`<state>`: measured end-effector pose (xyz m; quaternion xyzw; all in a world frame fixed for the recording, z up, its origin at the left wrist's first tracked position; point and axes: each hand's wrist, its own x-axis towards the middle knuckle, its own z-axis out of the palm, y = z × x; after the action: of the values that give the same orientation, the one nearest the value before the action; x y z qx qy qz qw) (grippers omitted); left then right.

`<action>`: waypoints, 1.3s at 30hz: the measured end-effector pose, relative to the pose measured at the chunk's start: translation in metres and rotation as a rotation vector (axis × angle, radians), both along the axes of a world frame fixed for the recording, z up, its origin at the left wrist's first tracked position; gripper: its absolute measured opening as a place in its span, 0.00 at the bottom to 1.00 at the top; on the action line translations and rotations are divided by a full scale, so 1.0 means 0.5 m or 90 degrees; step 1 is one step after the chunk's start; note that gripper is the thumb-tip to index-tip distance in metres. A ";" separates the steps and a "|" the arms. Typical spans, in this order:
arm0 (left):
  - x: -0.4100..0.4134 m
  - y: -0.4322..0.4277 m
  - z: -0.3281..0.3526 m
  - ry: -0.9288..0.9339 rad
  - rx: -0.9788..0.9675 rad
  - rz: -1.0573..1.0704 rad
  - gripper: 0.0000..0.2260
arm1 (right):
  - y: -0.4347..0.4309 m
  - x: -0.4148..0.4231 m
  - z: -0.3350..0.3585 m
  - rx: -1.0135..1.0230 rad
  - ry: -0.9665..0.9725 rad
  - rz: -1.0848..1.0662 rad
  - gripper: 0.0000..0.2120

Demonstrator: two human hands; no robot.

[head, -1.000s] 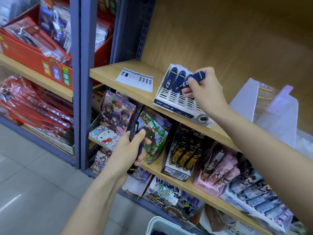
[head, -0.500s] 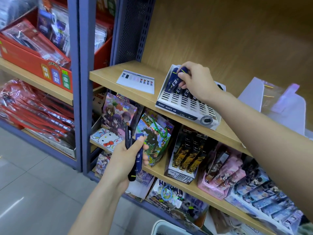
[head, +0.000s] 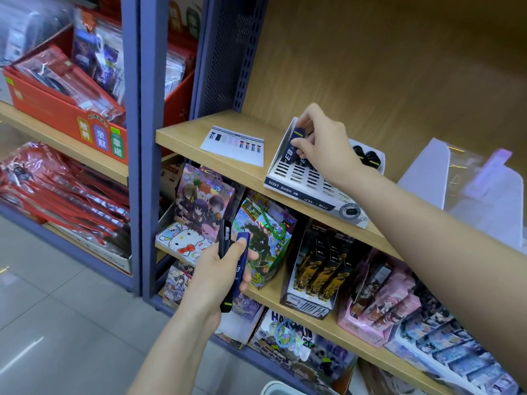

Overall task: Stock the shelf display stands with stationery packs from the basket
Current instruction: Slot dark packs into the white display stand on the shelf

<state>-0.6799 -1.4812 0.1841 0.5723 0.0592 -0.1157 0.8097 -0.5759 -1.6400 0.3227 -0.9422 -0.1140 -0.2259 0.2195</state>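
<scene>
Both hands are occupied: the right hand pinches a navy pack between thumb and curled fingers at the upper left corner of the display stand, and the left hand grips the spare packs low, in front of the lower shelves. A pack pushed in askew could, I judge, miss its slit and nudge the light stand along the shelf. Smooth pale wood carries the stand, a sloped white card tray of narrow slits; the packs are slim, glossy, flat sticks.

The bottom edge cuts off the basket, leaving only its rim.
</scene>
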 end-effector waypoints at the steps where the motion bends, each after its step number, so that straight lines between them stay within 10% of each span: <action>1: 0.001 -0.002 -0.001 0.002 0.006 -0.004 0.14 | 0.000 -0.003 -0.004 -0.002 -0.014 0.001 0.06; 28: -0.012 -0.002 0.007 -0.077 -0.019 -0.006 0.14 | -0.012 -0.043 0.006 -0.191 -0.015 -0.027 0.17; 39: -0.016 -0.012 0.010 -0.169 -0.052 -0.037 0.11 | 0.037 -0.188 -0.093 -0.011 0.090 0.062 0.10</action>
<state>-0.6877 -1.4872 0.1889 0.5509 -0.0699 -0.0644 0.8292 -0.6699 -1.6214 0.2762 -0.9511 -0.1459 -0.1465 0.2293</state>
